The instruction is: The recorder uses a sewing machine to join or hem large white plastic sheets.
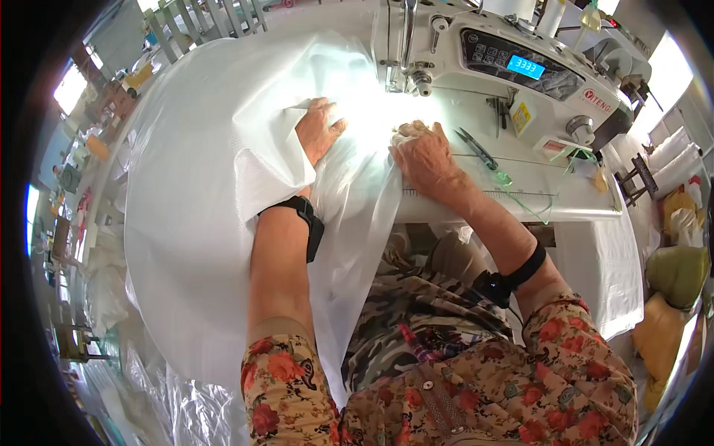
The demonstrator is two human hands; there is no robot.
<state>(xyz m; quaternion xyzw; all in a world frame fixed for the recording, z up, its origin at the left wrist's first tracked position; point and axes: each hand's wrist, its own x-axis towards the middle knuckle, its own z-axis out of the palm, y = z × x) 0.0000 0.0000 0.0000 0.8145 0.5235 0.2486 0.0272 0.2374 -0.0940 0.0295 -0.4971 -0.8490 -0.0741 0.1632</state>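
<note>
A large white woven plastic sheet (186, 171), with a clear film layer along its right side, spreads over the sewing machine (446, 44) bed and hangs over the front edge. On the sheet lies my left hand (318, 132), thumb apart from the fingers, with a fold of it draped over the wrist. To the right, my right hand (428, 160) has its fingers curled down on the film's edge, just in front of the needle area. Glare from the machine lamp washes out the sheet between the hands, so the needle and seam cannot be made out.
Thread snips (478, 150) with a green cord lie right of my right hand. A lit display (525, 67) shows on the machine head. White sheets (601, 271) hang at the right, near filled sacks (675, 271). Metal slats (201, 22) stand behind the table.
</note>
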